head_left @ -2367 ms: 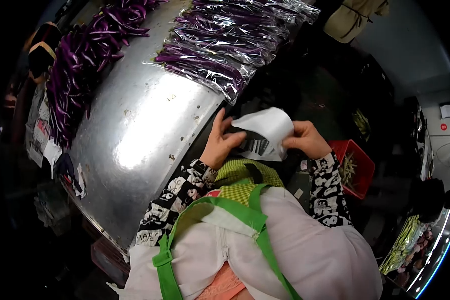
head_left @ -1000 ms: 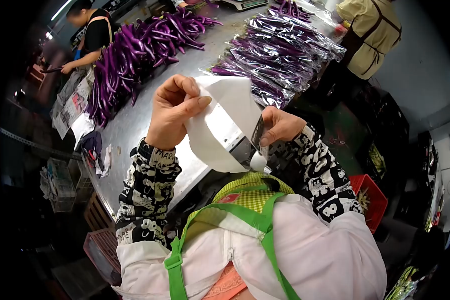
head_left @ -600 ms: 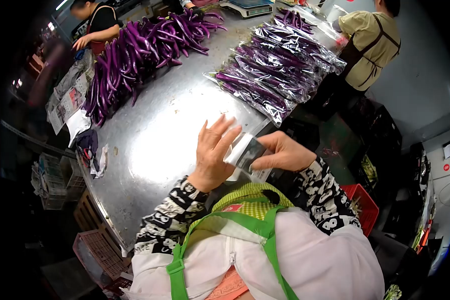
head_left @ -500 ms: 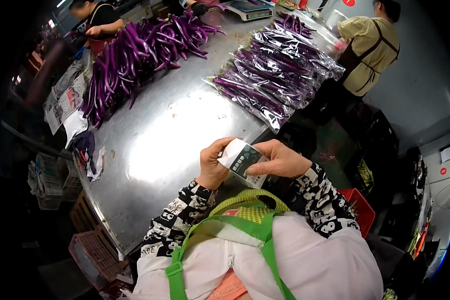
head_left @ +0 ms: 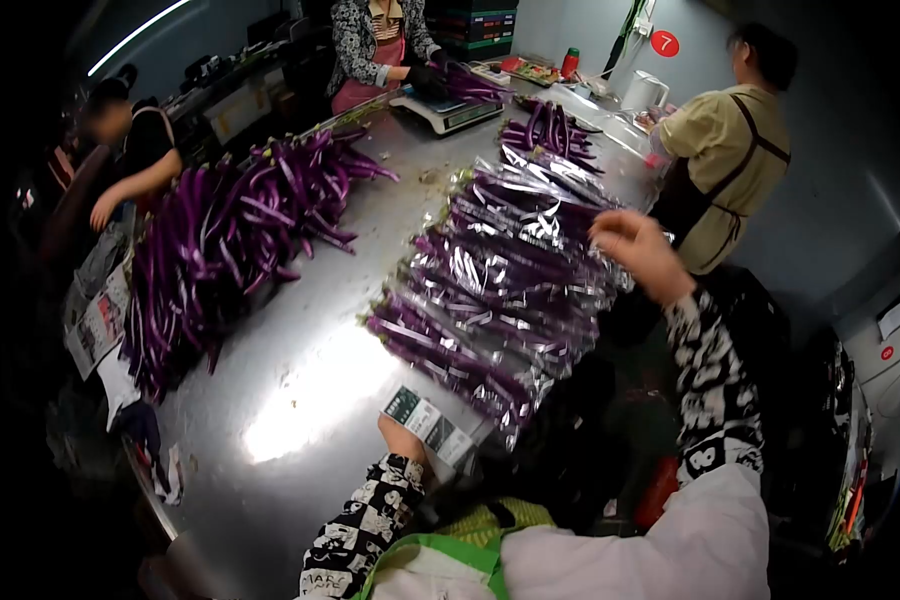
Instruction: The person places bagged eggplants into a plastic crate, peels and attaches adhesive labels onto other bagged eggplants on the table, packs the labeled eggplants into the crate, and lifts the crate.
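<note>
In my left hand (head_left: pixel 402 440) is a strip of printed labels (head_left: pixel 428 424), white with dark green panels, held low near the table's front edge. My right hand (head_left: pixel 642 255) hovers at the right end of the wrapped eggplants (head_left: pixel 500 260), its fingers curled and pinched together. Whatever is between those fingertips, if anything, is too small and blurred to make out. The wrapped eggplants are long, purple and in clear shiny plastic, laid side by side in a row of several packs.
Loose eggplants (head_left: pixel 235 220) are heaped on the left of the metal table (head_left: pixel 300 400). A person in gloves handles eggplants at a scale (head_left: pixel 448 112) at the back. Another person in an apron (head_left: pixel 735 160) stands at the right, and a third at the left.
My hands have parted: the right has moved up and right from the labels to the wrapped eggplants, while the left keeps the labels lower down. The view has shifted too.
</note>
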